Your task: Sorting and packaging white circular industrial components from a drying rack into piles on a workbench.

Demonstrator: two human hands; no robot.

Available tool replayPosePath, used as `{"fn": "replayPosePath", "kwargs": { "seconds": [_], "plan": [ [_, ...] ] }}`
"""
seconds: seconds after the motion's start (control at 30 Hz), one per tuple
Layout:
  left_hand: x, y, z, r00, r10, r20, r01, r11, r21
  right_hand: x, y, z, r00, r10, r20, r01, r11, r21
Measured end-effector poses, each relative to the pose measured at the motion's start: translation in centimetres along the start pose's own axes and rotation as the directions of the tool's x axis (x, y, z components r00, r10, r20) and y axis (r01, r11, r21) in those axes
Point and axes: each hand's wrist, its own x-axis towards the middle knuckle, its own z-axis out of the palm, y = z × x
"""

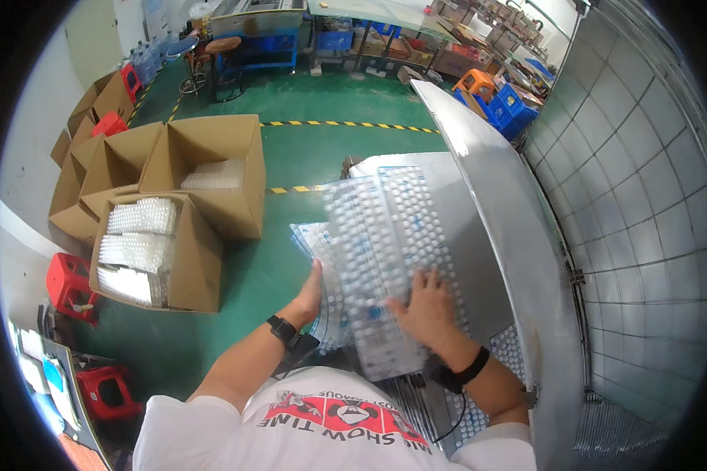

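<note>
Clear plastic sheets covered in round bumps with blue marks lie in front of me. My left hand (309, 297) is closed at the edge of a fanned stack of these bumpy sheets (334, 314), its fingers mostly hidden by them. Beside that stack a slightly blurred bumpy sheet (361, 235) stretches away from my body. Another bumpy sheet (416, 208) lies to its right, over a grey metal surface (483, 271). My right hand (430, 310) rests on these sheets with fingers and thumb spread.
A raised metal panel (491, 188) and a tiled wall (628, 196) stand on the right. An open carton (196, 271) with stacked bumpy sheets is at left, beside other cartons (243, 180). Red stools (71, 286) stand farther left. More bumpy sheets (471, 416) lie below my right forearm.
</note>
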Motion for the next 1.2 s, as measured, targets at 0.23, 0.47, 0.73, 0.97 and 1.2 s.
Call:
{"fn": "replayPosePath", "kwargs": {
  "seconds": [0.23,0.47,0.73,0.97,1.2],
  "plan": [
    [-1.4,1.2,-0.2,0.999,-0.036,-0.017,0.035,0.998,-0.048,-1.6,-1.0,-0.5,0.983,-0.18,-0.022,0.172,0.962,-0.212],
    [-0.5,0.8,-0.6,0.999,0.044,0.004,-0.044,0.998,-0.035,-0.9,-2.5,0.5,0.961,-0.238,0.139,0.252,0.963,-0.099],
    [-1.7,3.2,-1.1,0.993,0.108,0.05,-0.109,0.994,0.004,0.0,-0.6,-1.4,0.982,-0.132,0.135,0.147,0.983,-0.107],
    [-1.7,2.9,-3.2,0.993,0.116,0.01,-0.117,0.991,0.069,-0.8,-2.7,-0.1,0.97,-0.17,0.173,0.209,0.948,-0.241],
    [-2.1,2.1,-0.2,0.972,0.149,0.182,-0.142,0.989,-0.048,-4.6,-6.8,-4.6,0.865,-0.42,0.276,0.405,0.908,0.111]
  ]
}}
